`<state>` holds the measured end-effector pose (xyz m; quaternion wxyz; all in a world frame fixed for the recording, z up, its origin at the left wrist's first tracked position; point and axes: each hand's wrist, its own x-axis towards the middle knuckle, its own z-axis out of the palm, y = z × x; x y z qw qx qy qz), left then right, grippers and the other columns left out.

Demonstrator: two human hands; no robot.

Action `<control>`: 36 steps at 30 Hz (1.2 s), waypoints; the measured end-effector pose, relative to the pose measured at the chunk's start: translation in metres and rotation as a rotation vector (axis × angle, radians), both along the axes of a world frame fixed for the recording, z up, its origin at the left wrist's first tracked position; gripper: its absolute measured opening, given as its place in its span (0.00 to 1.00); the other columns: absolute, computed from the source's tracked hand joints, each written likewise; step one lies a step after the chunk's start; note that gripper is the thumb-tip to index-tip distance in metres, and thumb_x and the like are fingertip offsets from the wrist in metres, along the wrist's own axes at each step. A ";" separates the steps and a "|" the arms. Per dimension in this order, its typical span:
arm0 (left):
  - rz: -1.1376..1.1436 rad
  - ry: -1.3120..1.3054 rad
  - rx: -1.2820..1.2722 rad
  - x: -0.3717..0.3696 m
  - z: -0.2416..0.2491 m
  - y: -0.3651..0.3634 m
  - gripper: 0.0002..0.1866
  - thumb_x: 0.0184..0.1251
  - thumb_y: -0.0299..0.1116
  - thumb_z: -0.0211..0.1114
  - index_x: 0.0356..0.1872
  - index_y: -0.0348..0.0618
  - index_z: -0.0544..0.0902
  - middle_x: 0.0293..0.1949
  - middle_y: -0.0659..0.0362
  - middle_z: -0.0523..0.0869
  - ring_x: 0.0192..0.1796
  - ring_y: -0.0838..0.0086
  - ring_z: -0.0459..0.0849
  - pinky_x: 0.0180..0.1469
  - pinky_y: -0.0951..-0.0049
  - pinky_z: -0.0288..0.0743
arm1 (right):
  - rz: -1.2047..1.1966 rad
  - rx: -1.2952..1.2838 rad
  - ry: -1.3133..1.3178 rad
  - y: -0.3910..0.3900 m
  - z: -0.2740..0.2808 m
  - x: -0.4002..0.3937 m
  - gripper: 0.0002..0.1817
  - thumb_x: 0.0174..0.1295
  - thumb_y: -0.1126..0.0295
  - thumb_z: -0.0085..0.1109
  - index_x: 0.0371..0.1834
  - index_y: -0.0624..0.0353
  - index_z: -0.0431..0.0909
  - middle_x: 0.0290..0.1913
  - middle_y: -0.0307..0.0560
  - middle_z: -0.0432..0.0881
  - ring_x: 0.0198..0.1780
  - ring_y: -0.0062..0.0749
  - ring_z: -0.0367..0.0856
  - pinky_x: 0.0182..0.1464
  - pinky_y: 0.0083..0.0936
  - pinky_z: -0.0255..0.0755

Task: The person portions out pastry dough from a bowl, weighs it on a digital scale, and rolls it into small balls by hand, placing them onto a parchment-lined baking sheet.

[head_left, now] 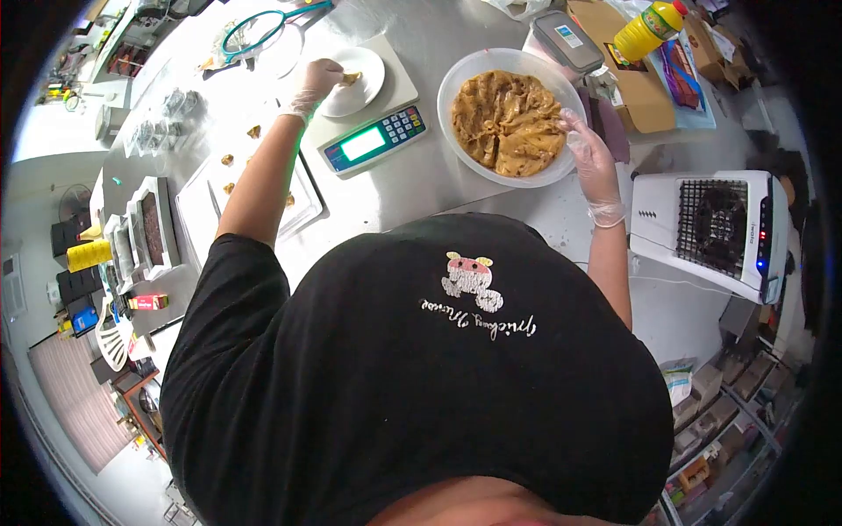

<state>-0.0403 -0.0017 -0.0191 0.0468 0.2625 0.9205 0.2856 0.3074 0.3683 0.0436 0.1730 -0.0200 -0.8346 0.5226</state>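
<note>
My left hand (317, 81), in a clear glove, pinches a small brown piece (352, 78) over a white plate (372, 85). That plate rests on a digital scale (406, 88) with a lit display. At the right, my gloved right hand (595, 167) grips the rim of a large white bowl (447, 96), its fingertips beside the dough. Sticky brown dough (509, 118), creased in the middle, fills much of the bowl. Left of the scale, several small brown pieces lie on a pale tray (303, 195).
Behind the bowl are a lidded container (567, 42), a cardboard box (645, 96) and a yellow bottle (649, 33). A teal-rimmed strainer (254, 35) lies at the back left. Clear packages (167, 127) sit farther left. A white appliance (702, 232) stands at the right.
</note>
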 end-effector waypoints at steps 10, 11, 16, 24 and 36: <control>0.024 -0.381 0.814 0.050 0.079 0.033 0.16 0.58 0.27 0.52 0.44 0.36 0.82 0.41 0.54 0.84 0.37 0.75 0.80 0.46 0.78 0.75 | -0.032 0.006 -0.043 0.010 -0.004 0.003 0.22 0.70 0.60 0.42 0.60 0.62 0.69 0.55 0.47 0.76 0.56 0.30 0.73 0.62 0.26 0.60; -0.013 -0.336 0.677 0.065 0.085 0.048 0.16 0.58 0.26 0.51 0.45 0.38 0.82 0.42 0.55 0.84 0.39 0.74 0.81 0.46 0.76 0.75 | -0.033 0.012 -0.024 0.009 -0.004 0.002 0.22 0.69 0.60 0.42 0.60 0.62 0.69 0.55 0.46 0.76 0.56 0.30 0.73 0.62 0.25 0.60; -0.395 -0.060 0.020 0.154 0.106 0.147 0.18 0.54 0.25 0.53 0.46 0.44 0.82 0.41 0.51 0.84 0.43 0.58 0.83 0.48 0.65 0.75 | 0.028 -0.010 0.037 0.003 0.001 -0.004 0.21 0.69 0.61 0.44 0.60 0.63 0.69 0.56 0.46 0.76 0.56 0.29 0.72 0.62 0.24 0.60; -0.636 0.059 -0.396 0.205 0.027 0.209 0.10 0.53 0.27 0.55 0.33 0.42 0.84 0.32 0.51 0.84 0.39 0.58 0.84 0.42 0.63 0.78 | 0.009 -0.097 -0.036 -0.003 0.001 -0.001 0.21 0.68 0.62 0.45 0.59 0.65 0.69 0.55 0.46 0.76 0.56 0.27 0.72 0.62 0.23 0.60; -0.554 0.091 -0.360 0.223 0.054 0.189 0.11 0.52 0.27 0.56 0.36 0.42 0.82 0.35 0.52 0.84 0.42 0.59 0.83 0.46 0.62 0.76 | -0.035 -0.016 -0.058 0.014 -0.003 0.005 0.20 0.67 0.67 0.45 0.59 0.65 0.69 0.56 0.46 0.75 0.57 0.28 0.72 0.63 0.24 0.59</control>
